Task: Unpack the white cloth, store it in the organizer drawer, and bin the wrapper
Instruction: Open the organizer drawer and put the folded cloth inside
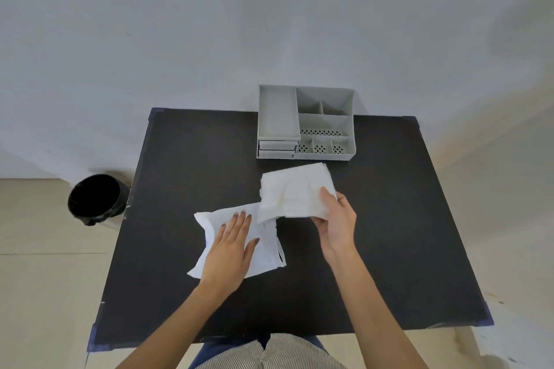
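Note:
A folded white cloth is held just above the black table, my right hand gripping its near right corner. Its left end still touches the mouth of the flat white wrapper, which lies on the table. My left hand presses flat on the wrapper, fingers spread. The grey organizer stands at the table's far edge, with two small drawers at its front left; the drawers look shut.
A black-lined bin stands on the floor beyond the table's left edge. The black table has blue-taped corners. A pale wall rises right behind the organizer.

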